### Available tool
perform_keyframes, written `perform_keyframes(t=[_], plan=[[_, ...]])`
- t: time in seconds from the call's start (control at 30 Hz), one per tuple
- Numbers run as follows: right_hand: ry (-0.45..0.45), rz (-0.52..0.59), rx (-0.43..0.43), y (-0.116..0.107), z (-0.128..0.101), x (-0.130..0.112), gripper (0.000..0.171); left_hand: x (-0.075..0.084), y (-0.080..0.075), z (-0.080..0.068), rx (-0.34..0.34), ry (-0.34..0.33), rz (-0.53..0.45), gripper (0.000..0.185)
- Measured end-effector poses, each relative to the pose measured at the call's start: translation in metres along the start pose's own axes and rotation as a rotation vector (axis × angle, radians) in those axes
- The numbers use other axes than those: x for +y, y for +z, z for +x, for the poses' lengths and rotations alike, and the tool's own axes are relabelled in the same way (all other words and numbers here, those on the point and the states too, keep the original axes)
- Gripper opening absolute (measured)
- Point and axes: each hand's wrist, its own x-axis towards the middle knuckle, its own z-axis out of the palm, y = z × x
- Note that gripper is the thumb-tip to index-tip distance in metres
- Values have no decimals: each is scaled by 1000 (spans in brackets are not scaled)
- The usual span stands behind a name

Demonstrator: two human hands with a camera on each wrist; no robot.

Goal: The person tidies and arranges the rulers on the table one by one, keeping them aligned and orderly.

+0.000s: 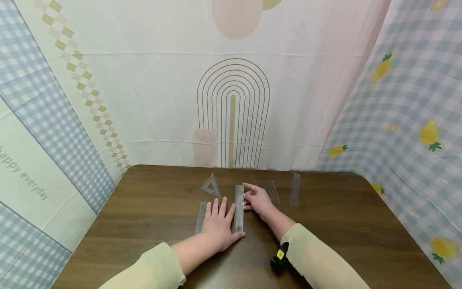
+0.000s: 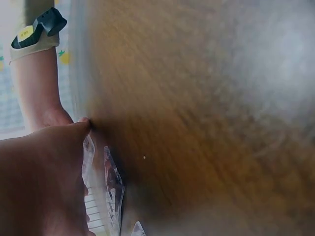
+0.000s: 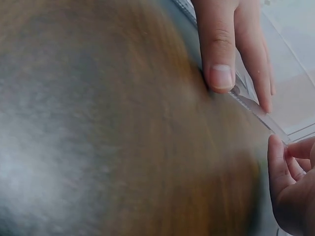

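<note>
Middle ruler (image 1: 238, 208) on table (image 1: 151, 208), between left hand (image 1: 219, 227), right hand (image 1: 258, 199).

Read on the cloth backdrop (image 1: 25, 176) at left: "happy everyday" in grey slanted lettering, its first letter cut off. Found nothing legible on the yellow wrist tag (image 1: 279, 254) or the clear rulers (image 1: 238, 208).

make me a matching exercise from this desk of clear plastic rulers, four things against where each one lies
Things:
1. clear plastic triangle set square
2. long clear plastic ruler
3. short clear plastic ruler
4. clear plastic protractor

Places:
A. between the two hands, touched by both
B. farthest right, apart from the hands
C. beyond the left hand, near the far table edge
D. just beyond the right hand, partly hidden by it

Pairs: 1-C, 2-A, 3-B, 4-D
</note>
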Motion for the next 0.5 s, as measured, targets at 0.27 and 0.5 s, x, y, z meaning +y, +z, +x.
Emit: perform_keyframes(t=[0.27,0.5], plan=[[6,-11,-25,4,-6,4,49,-1,2,-9,-7,-13,-13,97],[-2,-18,-55,10,-11,7,49,-1,-1,-18,12,-7,-24,98]])
